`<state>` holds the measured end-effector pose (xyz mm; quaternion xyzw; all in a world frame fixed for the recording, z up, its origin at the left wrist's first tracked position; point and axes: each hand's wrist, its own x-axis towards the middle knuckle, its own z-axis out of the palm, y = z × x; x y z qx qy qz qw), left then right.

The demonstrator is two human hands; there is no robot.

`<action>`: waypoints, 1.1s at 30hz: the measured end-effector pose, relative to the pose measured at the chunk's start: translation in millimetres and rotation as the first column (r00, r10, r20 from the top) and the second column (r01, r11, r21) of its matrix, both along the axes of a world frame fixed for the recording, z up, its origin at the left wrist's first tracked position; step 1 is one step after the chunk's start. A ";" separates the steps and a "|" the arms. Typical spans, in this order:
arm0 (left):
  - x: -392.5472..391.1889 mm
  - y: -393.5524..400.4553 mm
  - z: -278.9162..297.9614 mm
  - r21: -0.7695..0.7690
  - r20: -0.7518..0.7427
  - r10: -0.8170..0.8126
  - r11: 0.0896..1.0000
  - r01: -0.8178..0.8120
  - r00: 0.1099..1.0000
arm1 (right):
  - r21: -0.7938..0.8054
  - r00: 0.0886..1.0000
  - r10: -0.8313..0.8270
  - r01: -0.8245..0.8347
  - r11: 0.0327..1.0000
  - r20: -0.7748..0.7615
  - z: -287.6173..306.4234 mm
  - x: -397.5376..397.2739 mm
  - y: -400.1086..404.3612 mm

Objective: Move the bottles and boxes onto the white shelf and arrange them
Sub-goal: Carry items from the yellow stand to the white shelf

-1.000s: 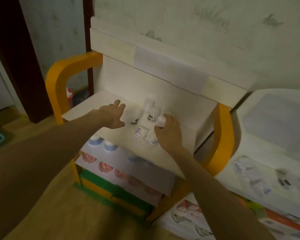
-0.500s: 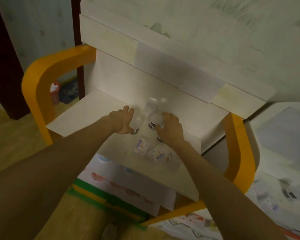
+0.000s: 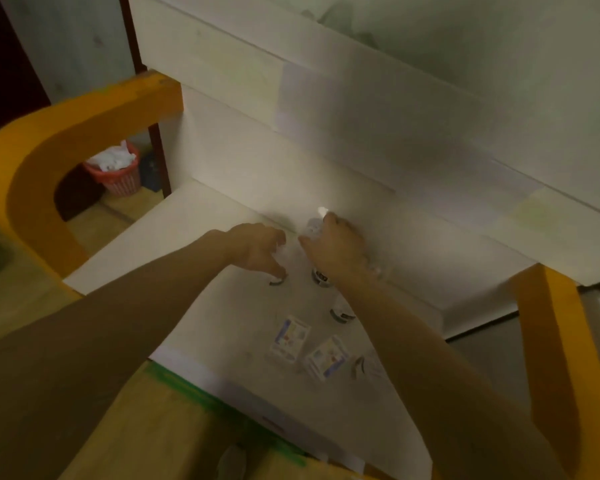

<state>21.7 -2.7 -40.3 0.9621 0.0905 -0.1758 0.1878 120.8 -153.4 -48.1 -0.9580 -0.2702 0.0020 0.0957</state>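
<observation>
On the white shelf my left hand curls its fingers round a small clear bottle, of which little more than the dark base shows. Just to the right, close to the shelf's back wall, my right hand grips a white-capped bottle. Another small bottle stands half hidden under my right forearm. Two small printed boxes lie flat nearer the front edge. A further blurred bottle lies beside them.
An orange frame arches round the shelf on the left, and an orange post stands on the right. A red basket of white paper sits on the wooden floor behind. Bare shelf lies to the left of my hands.
The view has closed in on the shelf. Both hands have moved toward the back wall and their fingers have curled round bottles. The boxes lie where they were.
</observation>
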 end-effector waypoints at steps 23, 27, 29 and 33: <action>-43.4 9.8 57.1 -0.089 0.285 0.076 0.995 -0.053 0.955 | 0.632 0.986 -0.135 0.165 0.757 -0.096 77.0 -88.5 -54.4; -53.5 -29.2 89.2 -0.108 0.495 0.002 0.992 0.059 0.869 | 0.689 0.970 -0.244 0.188 0.700 -0.017 106.8 -126.5 -98.3; -55.8 -61.3 105.1 -0.149 0.583 -0.022 0.980 0.134 0.812 | 0.727 0.947 -0.320 0.201 0.657 0.028 121.7 -146.7 -126.9; -62.6 -139.8 126.2 -0.247 0.667 -0.044 0.929 0.276 0.744 | 0.745 0.884 -0.460 0.249 0.618 0.086 143.2 -184.1 -196.6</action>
